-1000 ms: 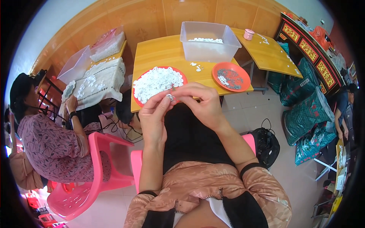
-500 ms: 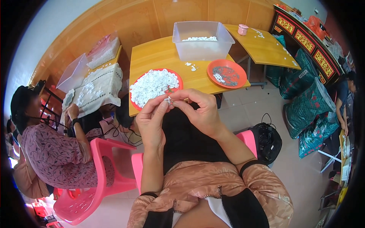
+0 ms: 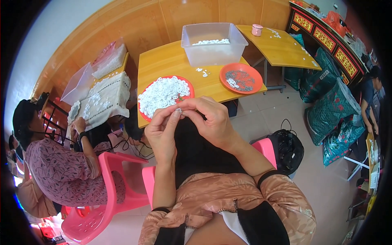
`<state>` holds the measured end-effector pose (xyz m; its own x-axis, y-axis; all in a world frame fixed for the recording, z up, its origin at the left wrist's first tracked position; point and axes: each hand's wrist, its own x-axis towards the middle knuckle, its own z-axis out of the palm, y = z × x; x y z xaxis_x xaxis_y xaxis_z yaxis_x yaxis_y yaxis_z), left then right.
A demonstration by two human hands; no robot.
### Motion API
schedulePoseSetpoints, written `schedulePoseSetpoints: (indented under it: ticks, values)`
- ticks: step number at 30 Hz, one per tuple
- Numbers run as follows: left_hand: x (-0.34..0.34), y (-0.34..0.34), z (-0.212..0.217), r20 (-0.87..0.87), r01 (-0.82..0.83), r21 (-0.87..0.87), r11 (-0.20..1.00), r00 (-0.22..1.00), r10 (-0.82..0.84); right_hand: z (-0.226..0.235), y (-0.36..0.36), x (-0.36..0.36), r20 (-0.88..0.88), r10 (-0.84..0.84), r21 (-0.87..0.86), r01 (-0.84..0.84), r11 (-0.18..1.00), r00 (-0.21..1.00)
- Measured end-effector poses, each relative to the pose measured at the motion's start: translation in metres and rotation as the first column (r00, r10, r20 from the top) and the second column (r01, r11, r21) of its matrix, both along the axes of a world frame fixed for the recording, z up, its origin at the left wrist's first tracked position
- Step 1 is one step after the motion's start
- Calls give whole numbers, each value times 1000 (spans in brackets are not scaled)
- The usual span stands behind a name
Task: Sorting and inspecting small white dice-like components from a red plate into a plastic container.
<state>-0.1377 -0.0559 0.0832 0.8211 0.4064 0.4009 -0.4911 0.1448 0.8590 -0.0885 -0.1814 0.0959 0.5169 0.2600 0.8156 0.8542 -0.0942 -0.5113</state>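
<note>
My left hand (image 3: 161, 134) and my right hand (image 3: 213, 122) meet fingertip to fingertip at the near edge of the yellow table (image 3: 157, 63). Between their pinched thumbs and forefingers is a small white plastic piece (image 3: 179, 110), mostly covered by the fingers. Just beyond them sits a red plate (image 3: 192, 90) heaped with white ring-shaped plastic pieces (image 3: 164, 94). To its right, an orange-red plate (image 3: 256, 81) carries small grey metal parts (image 3: 241, 76) and a few white pieces (image 3: 232, 83).
A clear plastic bin (image 3: 214, 55) with white pieces stands behind the plates. On the left, a person (image 3: 61, 163) works beside a pink chair (image 3: 107, 183) and a cloth-covered table (image 3: 108, 96). Green sacks (image 3: 332, 112) and a black bag (image 3: 288, 151) rest on the right.
Both hands stay pinched together over the same spot. My fingertips have closed further over the white piece, so less of it shows. The whole view has shifted slightly.
</note>
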Motion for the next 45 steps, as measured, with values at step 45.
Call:
schedulePoseSetpoints:
  ticks: [45]
  values:
    - [4,57,-1,-35,-207,-224,952,978,204,-29,8,65,-413,50,-70,-86,994,910]
